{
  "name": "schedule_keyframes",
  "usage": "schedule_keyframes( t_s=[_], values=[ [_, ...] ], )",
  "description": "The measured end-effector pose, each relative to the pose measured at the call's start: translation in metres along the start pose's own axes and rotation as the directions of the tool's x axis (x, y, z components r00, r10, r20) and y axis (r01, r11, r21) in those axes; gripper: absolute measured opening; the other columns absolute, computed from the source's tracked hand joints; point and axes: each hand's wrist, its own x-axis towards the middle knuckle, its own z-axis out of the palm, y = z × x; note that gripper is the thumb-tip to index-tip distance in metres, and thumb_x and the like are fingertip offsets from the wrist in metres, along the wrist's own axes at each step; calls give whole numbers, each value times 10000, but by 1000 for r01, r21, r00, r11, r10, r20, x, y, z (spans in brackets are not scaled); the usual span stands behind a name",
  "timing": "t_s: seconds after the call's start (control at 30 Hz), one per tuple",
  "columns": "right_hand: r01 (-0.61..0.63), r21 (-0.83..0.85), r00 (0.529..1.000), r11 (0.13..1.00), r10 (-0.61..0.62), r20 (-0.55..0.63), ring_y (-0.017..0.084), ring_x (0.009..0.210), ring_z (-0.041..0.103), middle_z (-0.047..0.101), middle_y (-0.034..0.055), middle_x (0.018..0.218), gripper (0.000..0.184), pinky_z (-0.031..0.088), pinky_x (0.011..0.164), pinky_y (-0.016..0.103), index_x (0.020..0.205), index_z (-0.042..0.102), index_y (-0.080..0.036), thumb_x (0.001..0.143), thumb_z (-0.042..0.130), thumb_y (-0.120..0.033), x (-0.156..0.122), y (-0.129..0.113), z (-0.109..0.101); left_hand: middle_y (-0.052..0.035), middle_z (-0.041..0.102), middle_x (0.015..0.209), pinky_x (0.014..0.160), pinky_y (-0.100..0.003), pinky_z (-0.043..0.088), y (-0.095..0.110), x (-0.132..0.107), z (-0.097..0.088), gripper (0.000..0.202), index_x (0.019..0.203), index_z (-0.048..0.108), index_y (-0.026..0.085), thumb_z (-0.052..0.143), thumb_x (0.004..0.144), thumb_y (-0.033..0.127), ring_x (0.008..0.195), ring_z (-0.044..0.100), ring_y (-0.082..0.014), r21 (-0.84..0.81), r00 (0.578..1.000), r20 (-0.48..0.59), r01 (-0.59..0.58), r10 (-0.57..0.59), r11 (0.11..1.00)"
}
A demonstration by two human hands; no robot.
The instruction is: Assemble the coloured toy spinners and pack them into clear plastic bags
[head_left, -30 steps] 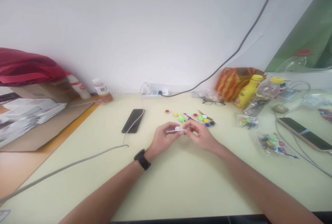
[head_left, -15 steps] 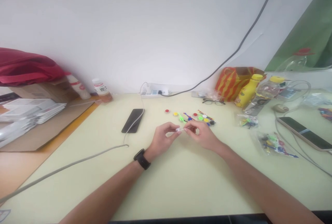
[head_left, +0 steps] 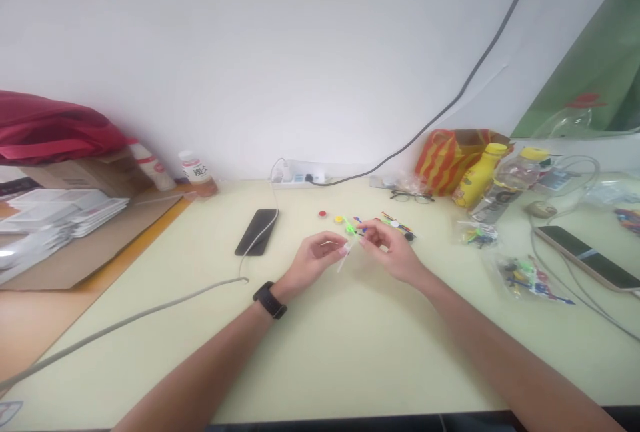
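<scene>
My left hand (head_left: 316, 260), with a black watch on its wrist, pinches a thin white plastic stick (head_left: 342, 264) between thumb and fingers. The stick slants, its lower end pointing toward me. Close by on the right, my right hand (head_left: 393, 251) has its thumb and index finger apart near the stick's upper end; whether the thumb touches it is unclear. Just beyond the fingers lie a bright green plastic piece (head_left: 350, 227), a yellow round piece (head_left: 339, 219) and a red round piece (head_left: 323, 213). More small coloured parts are partly hidden behind my right hand.
A black phone (head_left: 257, 232) with a cable across it lies left of my hands. Clear bags of coloured parts (head_left: 533, 277), glasses (head_left: 413, 197), a yellow bottle (head_left: 480, 175) and another phone (head_left: 590, 257) are to the right. A power strip (head_left: 300, 175) sits by the wall.
The white stick has turned from nearly level to a steep slant. My right hand's fingers have spread apart and shifted slightly away from my left hand, which still pinches the stick.
</scene>
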Motion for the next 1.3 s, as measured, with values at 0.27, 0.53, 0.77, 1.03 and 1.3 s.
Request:
schedule_keyframes(
  t_s=[0.27, 0.53, 0.77, 1.03, 1.3],
  values=[
    [19, 29, 1000, 999, -19, -6, 164, 672, 461, 458, -9, 742, 375, 405, 618, 300, 1243, 629, -232, 1014, 495, -497, -4, -4, 1, -81, 767, 967, 850, -350, 568, -11, 5, -7, 322, 1022, 779, 169, 861, 774, 357, 892, 701, -204, -100, 994, -80, 71, -79, 992],
    [39, 100, 999, 994, -40, 2, 161, 677, 474, 493, -3, 865, 724, 466, 667, 310, 1619, 84, -319, 1027, 471, -473, -11, -4, 13, -102, 792, 1003, 942, -406, 569, -14, 5, -10, 270, 956, 799, 162, 885, 747, 310, 952, 735, -239, -163, 991, -91, 77, -93, 984],
    [123, -2, 992, 992, -122, 18, 164, 674, 470, 515, 16, 959, 676, 453, 668, 323, 1603, 84, -353, 1037, 443, -442, -15, 1, 13, -106, 795, 1028, 955, -400, 568, -13, 4, -10, 292, 979, 814, 172, 894, 734, 309, 959, 741, -240, -136, 991, -78, 94, -106, 986],
    [-50, 69, 983, 996, 36, 180, 137, 488, 273, 265, -23, 492, 650, 319, 530, 323, 492, 296, -226, 1047, 337, -562, -8, -7, -2, -101, 797, 998, 919, -391, 587, -16, 5, -10, 319, 968, 816, 164, 913, 701, 308, 927, 739, -237, -142, 987, -124, 89, -107, 986],
    [-13, 62, 998, 998, 9, 66, 143, 635, 518, 564, -5, 737, 345, 437, 584, 287, 826, 547, -221, 913, 655, -537, -4, -11, 2, -107, 785, 980, 898, -391, 586, -15, 4, -10, 320, 1019, 798, 163, 869, 763, 341, 916, 727, -231, -110, 991, -90, 91, -101, 990]
  ],
)
